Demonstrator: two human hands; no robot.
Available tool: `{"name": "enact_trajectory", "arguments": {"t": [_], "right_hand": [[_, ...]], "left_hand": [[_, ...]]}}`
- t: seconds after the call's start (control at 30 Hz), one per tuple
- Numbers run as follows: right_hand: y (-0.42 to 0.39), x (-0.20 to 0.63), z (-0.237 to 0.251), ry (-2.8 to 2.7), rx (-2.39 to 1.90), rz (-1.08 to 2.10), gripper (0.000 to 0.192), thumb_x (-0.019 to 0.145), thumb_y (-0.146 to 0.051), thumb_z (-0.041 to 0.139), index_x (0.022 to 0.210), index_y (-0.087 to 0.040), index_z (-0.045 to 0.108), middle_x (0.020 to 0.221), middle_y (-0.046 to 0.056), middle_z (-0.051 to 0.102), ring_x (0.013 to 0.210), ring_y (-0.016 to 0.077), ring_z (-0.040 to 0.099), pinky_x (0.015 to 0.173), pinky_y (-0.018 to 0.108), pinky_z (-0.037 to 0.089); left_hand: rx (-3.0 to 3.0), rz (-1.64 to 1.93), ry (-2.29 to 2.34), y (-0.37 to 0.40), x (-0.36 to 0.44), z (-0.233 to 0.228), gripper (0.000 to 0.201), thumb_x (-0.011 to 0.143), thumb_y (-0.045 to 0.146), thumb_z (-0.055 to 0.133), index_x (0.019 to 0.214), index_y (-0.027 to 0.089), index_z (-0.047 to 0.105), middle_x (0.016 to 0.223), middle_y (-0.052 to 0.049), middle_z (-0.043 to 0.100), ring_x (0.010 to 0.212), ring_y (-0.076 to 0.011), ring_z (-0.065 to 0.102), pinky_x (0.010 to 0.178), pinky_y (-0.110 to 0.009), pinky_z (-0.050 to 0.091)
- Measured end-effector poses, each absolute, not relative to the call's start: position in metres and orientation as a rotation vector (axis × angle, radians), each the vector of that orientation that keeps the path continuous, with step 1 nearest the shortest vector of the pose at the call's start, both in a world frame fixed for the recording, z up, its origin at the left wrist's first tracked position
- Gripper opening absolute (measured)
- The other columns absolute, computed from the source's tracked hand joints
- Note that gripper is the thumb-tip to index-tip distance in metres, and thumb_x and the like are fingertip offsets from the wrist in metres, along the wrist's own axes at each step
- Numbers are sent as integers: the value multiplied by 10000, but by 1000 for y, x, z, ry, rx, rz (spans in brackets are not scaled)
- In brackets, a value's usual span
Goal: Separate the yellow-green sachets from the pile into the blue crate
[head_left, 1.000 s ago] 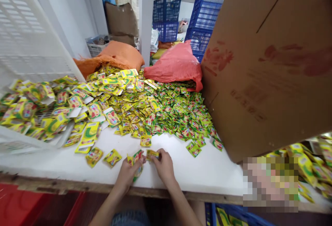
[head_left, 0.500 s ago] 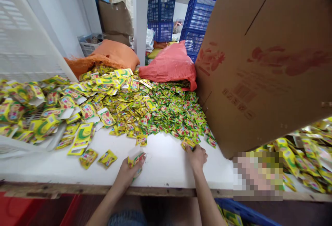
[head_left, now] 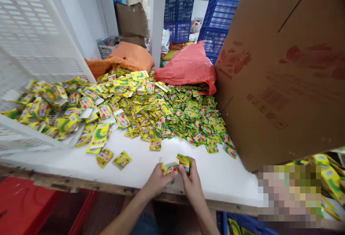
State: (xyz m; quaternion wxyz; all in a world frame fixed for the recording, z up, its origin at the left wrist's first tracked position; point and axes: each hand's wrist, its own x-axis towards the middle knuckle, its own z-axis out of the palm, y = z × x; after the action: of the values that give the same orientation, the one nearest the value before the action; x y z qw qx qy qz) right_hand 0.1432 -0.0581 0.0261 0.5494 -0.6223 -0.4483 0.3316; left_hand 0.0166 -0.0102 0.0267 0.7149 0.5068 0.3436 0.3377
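Observation:
My left hand (head_left: 158, 181) is closed around a small open-topped yellow and green carton (head_left: 170, 169) above the front of the white table. Right beside it, my right hand (head_left: 192, 181) pinches yellow-green sachets (head_left: 184, 161) at the carton's mouth; how many is hidden by the fingers. Two loose yellow sachets (head_left: 122, 160) lie on the table to the left. Ahead of the hands spreads a heap of green sachets (head_left: 188, 120), with yellow sachets (head_left: 140, 114) and flat cartons (head_left: 101, 134) on its left side.
A white plastic crate (head_left: 48, 139) lies tipped at the left with cartons in it. An orange sack (head_left: 132, 53) and a red sack (head_left: 188, 62) stand behind the heap. A large cardboard box (head_left: 269, 120) blocks the right. Blue crates (head_left: 221, 12) are stacked at the back.
My right hand has come left and toward me with the sachets, up to the carton. My left hand with the carton has shifted right. The view has turned slightly left.

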Motion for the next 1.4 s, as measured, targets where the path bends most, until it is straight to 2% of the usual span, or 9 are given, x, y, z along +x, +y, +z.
{"name": "enact_trajectory", "arguments": {"t": [0.13,0.3,0.43,0.67,0.83,0.93,1.07,1.3,1.4], "right_hand": [[-57,155,32,-1073,-1573,646,220,811,-372,512,922,-184,536,840,51,643,779,195,588,715,313,476],[-50,156,55,-1207,-1451,421,149,840,-280,471,961,-201,508,912,52,589,859,192,557,754,312,451],[-48,151,65,-1711,-1365,350,191,838,-113,398,929,-213,533,922,55,553,914,200,513,791,334,420],[-55,149,88,-2099,-1566,333,263,758,11,401,851,-199,532,850,52,554,827,207,481,727,334,417],[-47,148,97,-2057,-1486,449,228,786,-31,407,844,-200,548,865,51,564,852,201,498,747,320,416],[-40,157,86,-1686,-1434,608,112,838,-170,447,897,-201,538,857,36,584,811,181,538,718,286,433],[-36,164,67,-1336,-1405,751,175,832,-314,499,952,-186,510,818,27,598,737,168,564,647,260,459],[-41,163,66,-1754,-1457,413,122,857,-188,424,887,-205,542,859,51,571,848,195,524,748,314,424],[-44,160,71,-1717,-1410,378,118,863,-182,420,899,-208,529,871,49,560,857,189,523,745,308,426]], "left_hand": [[1078,727,738,-10,16,20,358,662,349,683,925,110,645,852,-99,685,786,-211,617,737,-314,474],[1077,636,766,-10,18,21,234,625,299,688,736,111,604,586,-21,598,537,-134,544,567,-262,452],[1176,643,717,-9,19,22,138,639,226,648,709,125,586,585,9,566,545,-118,507,570,-241,421],[1267,606,778,-9,19,18,103,631,185,612,708,130,571,577,30,528,554,-117,469,540,-223,377],[1266,626,740,-10,19,22,114,633,176,613,724,131,562,602,28,526,574,-112,459,548,-218,372],[1213,580,720,-9,17,19,174,643,232,641,760,129,564,599,26,527,555,-106,475,555,-222,387],[1193,536,720,-8,16,15,241,640,287,665,785,121,570,612,14,551,552,-107,499,558,-226,399],[1196,598,674,-7,17,12,188,653,267,647,743,130,555,604,22,522,556,-105,487,570,-234,410],[1182,596,671,-8,18,12,166,660,259,630,732,130,557,596,14,533,554,-112,498,571,-242,415]]}}
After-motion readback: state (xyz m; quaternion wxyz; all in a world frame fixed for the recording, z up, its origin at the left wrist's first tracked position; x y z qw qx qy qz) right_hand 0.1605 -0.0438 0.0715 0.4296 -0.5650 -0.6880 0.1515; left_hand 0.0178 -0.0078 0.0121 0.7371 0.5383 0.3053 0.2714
